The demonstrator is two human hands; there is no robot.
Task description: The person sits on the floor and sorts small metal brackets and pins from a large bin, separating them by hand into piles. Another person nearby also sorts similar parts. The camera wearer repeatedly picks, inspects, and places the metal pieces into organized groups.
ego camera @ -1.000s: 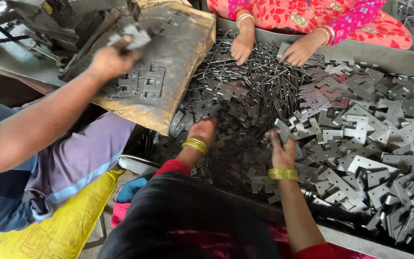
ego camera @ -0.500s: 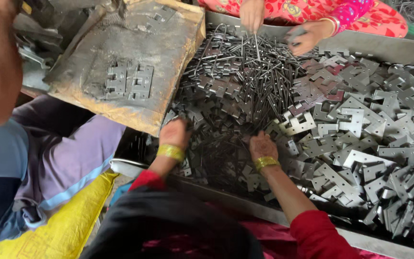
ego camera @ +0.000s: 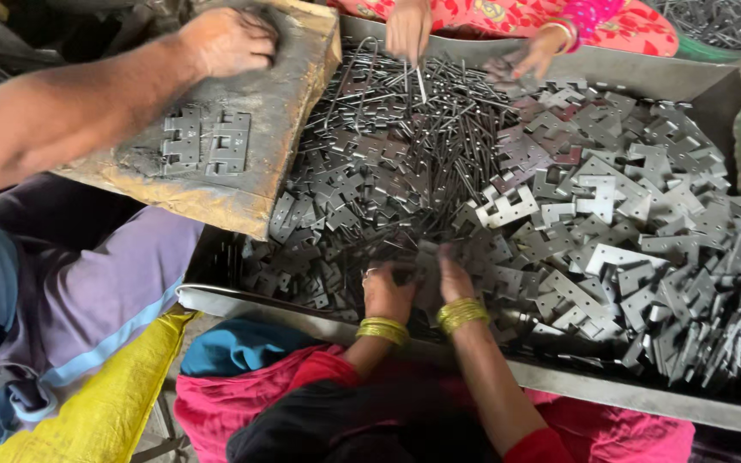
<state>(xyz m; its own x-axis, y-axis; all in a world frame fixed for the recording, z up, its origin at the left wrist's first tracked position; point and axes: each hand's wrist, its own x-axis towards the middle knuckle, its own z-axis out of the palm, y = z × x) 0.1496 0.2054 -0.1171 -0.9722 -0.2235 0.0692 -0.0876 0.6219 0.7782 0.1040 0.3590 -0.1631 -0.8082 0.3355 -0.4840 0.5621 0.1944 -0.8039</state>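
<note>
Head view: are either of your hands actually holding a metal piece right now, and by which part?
Cannot tell. Left hand and right hand rest together in the pile of flat metal pieces, fingers buried; no grip shows.

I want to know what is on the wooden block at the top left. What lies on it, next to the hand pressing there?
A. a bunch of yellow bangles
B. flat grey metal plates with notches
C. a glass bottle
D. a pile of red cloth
B: on the wooden block, beside a co-worker's hand, lie flat grey notched metal plates, like those in the big metal tray.
</note>
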